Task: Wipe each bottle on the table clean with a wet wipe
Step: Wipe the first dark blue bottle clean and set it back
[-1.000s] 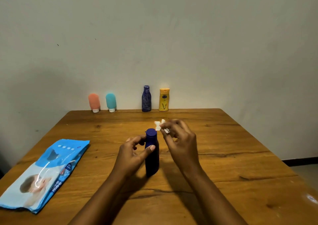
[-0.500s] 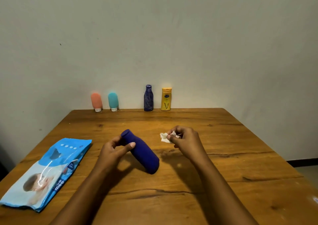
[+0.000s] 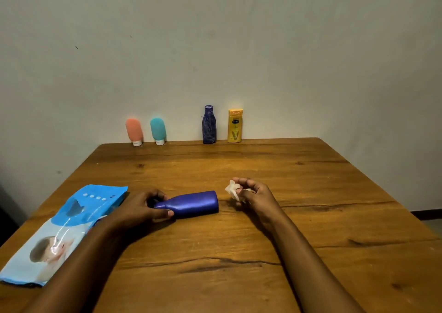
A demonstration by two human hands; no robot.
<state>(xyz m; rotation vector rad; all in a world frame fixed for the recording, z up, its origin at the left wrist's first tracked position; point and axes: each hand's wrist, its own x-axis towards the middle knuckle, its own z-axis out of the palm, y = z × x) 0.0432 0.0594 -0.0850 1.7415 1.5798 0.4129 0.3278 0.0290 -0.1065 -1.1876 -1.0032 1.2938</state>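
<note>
A wipes pack (image 3: 59,229) lies on the table (image 3: 311,181) at the left. The left hand (image 3: 141,208) grips the neck of the blue bottle (image 3: 196,203), which lies on its side mid-table. Just beside its base, the right hand (image 3: 256,196) pinches a crumpled wipe (image 3: 233,189).

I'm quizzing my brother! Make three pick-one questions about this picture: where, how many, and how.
1. Where is the wet-wipe pack? A) table's left B) by the wall C) on the floor
2. How many bottles stand by the wall? A) two B) four C) six
3. How is the blue bottle in the left hand? A) upright B) lying sideways C) upside down
Answers: A, it lies at the left edge; B, coral tube, teal tube, patterned blue bottle, yellow lotion bottle; B, its base points right.
</note>
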